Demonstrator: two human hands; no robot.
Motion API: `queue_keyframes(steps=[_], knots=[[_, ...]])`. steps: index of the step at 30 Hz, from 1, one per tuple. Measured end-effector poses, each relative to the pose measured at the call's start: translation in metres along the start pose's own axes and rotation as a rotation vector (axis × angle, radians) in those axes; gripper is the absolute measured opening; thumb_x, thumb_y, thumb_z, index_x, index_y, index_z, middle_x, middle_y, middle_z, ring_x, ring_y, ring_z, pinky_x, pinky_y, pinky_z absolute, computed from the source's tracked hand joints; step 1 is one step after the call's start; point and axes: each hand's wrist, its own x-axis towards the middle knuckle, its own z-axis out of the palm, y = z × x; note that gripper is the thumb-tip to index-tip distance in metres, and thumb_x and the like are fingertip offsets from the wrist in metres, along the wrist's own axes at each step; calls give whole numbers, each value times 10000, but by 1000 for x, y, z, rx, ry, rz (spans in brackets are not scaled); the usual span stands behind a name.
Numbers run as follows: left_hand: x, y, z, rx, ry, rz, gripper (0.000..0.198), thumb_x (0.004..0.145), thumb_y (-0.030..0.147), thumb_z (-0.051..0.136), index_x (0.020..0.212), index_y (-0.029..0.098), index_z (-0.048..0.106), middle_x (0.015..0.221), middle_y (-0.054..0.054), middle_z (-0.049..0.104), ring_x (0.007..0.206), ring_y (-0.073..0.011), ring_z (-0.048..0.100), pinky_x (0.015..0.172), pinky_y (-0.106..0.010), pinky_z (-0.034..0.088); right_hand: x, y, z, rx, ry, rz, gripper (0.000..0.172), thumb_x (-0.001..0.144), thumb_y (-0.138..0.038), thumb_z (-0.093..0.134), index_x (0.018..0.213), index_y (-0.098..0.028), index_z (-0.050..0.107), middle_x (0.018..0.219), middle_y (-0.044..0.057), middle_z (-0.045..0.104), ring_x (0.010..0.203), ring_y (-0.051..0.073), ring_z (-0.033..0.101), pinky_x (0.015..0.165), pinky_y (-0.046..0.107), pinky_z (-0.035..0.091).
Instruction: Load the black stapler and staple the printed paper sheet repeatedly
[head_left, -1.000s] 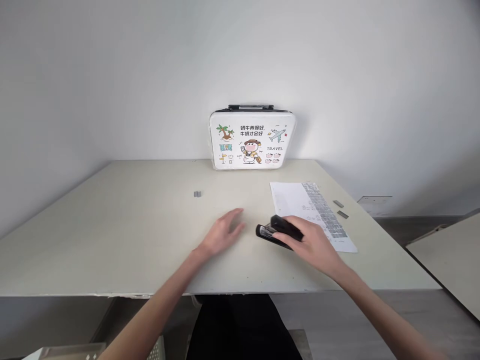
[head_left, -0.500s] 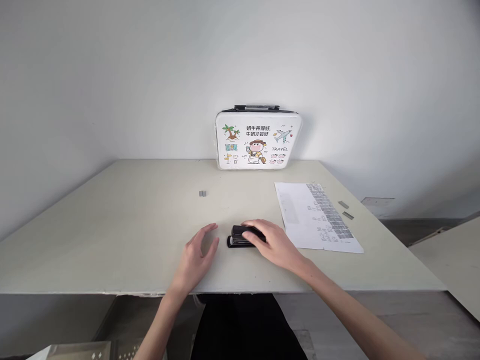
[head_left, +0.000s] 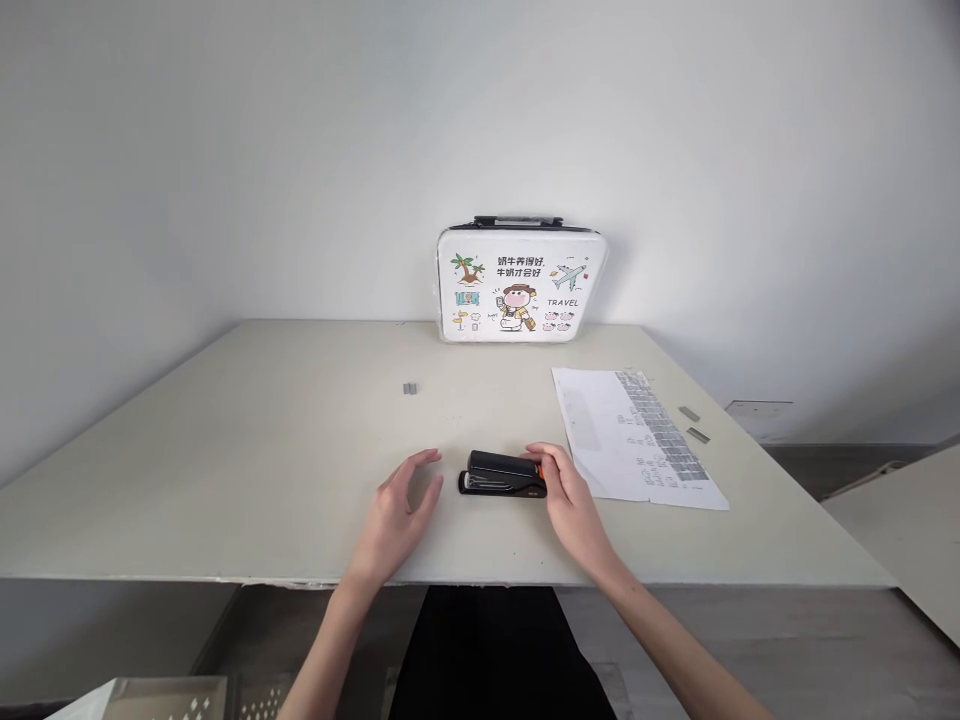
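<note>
While the stapler (head_left: 501, 474) is lying on the bench (head_left: 262, 470) near its near edge, long axis running left to right, the right hand (head_left: 570, 495) is pinching its right end in a light grip and the left hand (head_left: 401, 505) is waiting open and empty just left of it.

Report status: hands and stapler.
Right hand on rear end of stapler, grip unclear. Left hand open beside it, not touching. Stapler flat on table, unobstructed.
</note>
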Motion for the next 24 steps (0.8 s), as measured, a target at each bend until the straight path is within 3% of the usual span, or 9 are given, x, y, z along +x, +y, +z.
queue_keyframes(steps=[7, 13, 17, 19, 21, 24], knots=[[0, -1, 0, -46, 16, -6, 376, 1031, 469, 523, 1334, 266, 615, 1380, -79, 703, 1275, -301, 656, 894, -410, 603, 0, -3, 1, 1, 7, 16, 424, 1095, -561, 326, 1217, -261, 600, 1268, 106, 711, 1195, 260, 668, 1091, 478, 497], [0, 0, -1, -133, 34, -15, 351, 1060, 454, 463, 1300, 249, 616, 1344, -85, 722, 1289, -264, 653, 1074, -431, 518, -3, -8, -1, -38, -32, 21, 435, 1095, -564, 329, 1207, -271, 630, 1303, 96, 700, 1238, 273, 649, 1091, 465, 498], [-1, 3, -6, -177, 49, -56, 373, 1073, 484, 425, 1300, 250, 606, 1352, -88, 718, 1296, -262, 642, 1125, -453, 478, -5, -10, -3, -102, -180, -46, 342, 1018, -540, 563, 1225, -277, 634, 1236, 87, 725, 1123, 293, 691, 958, 443, 572], [-2, 5, -7, -242, 53, -100, 386, 1066, 515, 445, 1301, 255, 604, 1360, -89, 713, 1338, -269, 615, 1150, -464, 460, -7, -10, -4, -130, -186, -81, 305, 985, -497, 638, 1191, -272, 640, 1152, 83, 744, 1036, 289, 710, 869, 426, 600], [-2, 9, -5, -358, 87, -172, 390, 1053, 541, 481, 1288, 258, 610, 1382, -86, 700, 1377, -272, 588, 1191, -473, 426, -10, -10, -4, -156, -147, -164, 227, 999, -433, 634, 1159, -272, 648, 1122, 85, 746, 1024, 284, 714, 832, 417, 613], [0, 17, 1, -678, 138, -301, 398, 1054, 543, 464, 1272, 238, 598, 1431, -103, 670, 1392, -271, 585, 1222, -473, 413, -14, -15, -2, -163, -64, -454, 204, 1016, -226, 577, 1195, -290, 651, 1197, 90, 723, 1156, 282, 691, 910, 449, 619]])
